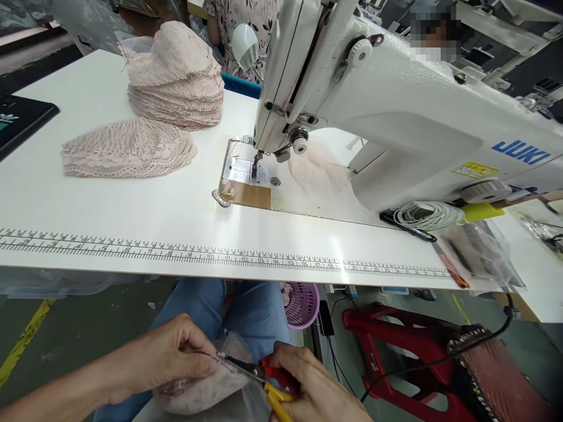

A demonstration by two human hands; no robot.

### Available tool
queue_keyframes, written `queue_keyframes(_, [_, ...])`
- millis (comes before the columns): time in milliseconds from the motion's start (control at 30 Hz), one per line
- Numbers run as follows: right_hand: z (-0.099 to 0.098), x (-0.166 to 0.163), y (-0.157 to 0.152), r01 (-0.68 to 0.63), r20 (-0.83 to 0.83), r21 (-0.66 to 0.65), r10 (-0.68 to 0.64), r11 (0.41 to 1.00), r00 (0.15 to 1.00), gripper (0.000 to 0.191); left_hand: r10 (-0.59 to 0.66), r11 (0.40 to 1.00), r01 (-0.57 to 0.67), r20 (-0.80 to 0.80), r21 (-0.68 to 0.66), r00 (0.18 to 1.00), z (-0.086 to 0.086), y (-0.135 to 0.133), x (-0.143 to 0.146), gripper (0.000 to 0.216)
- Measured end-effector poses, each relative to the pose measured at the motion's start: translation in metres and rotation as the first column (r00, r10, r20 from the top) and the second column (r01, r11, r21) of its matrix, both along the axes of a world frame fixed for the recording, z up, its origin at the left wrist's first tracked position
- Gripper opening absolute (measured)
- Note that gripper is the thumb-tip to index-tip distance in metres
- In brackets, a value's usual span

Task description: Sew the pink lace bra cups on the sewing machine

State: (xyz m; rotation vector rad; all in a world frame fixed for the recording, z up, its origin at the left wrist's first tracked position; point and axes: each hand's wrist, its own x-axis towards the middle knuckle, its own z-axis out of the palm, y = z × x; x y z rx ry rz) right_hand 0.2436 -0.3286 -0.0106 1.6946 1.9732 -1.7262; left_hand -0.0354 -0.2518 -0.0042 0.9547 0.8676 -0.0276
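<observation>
Below the table edge, over my lap, my left hand (169,354) is closed on a pink lace fabric piece (197,392), pinching its edge. My right hand (314,384) is closed on small thread snips (264,375) with red and yellow handles, whose blades touch the fabric edge right by my left fingertips. Part of the fabric is hidden under my hands.
A white JUKI sewing machine (396,111) stands on the white table (132,217), which has a printed ruler along its front edge. Two piles of pink lace pieces (176,76) (127,146) lie at the left. A purple basket (301,305) and a red stool (396,340) are below. Another person stands behind the table.
</observation>
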Motion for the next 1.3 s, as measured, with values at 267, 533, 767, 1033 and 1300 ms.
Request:
queue_keyframes(267, [-0.0077,0.0002,-0.0046,-0.006,0.029,0.006,0.006,1.0,1.0,0.033,0.02,1.0,-0.02,-0.013,0.002,1.0,0.0008,-0.0004,-0.0015,0.049])
queue_keyframes(533, [-0.0069,-0.0008,-0.0069,0.012,0.027,0.035,-0.013,0.999,1.0,0.039,0.023,1.0,-0.023,-0.048,-0.005,0.999,-0.0017,-0.0006,0.001,0.049])
queue_keyframes(767, [-0.005,-0.005,-0.0013,-0.036,0.051,0.082,0.032,0.996,0.998,0.035,0.026,1.0,-0.026,-0.078,-0.005,0.997,-0.0018,-0.0043,0.0007,0.047])
queue_keyframes(1033, [-0.0061,-0.0043,0.0001,-0.037,0.047,0.064,0.034,0.997,0.998,0.036,0.009,1.0,-0.009,-0.093,0.003,0.996,0.0021,-0.0006,0.0017,0.049])
queue_keyframes(1300, [-0.0068,-0.004,0.0015,-0.079,0.033,0.128,0.075,0.989,0.997,0.032,0.004,1.0,-0.004,-0.051,-0.001,0.999,0.0026,-0.0008,0.0008,0.048])
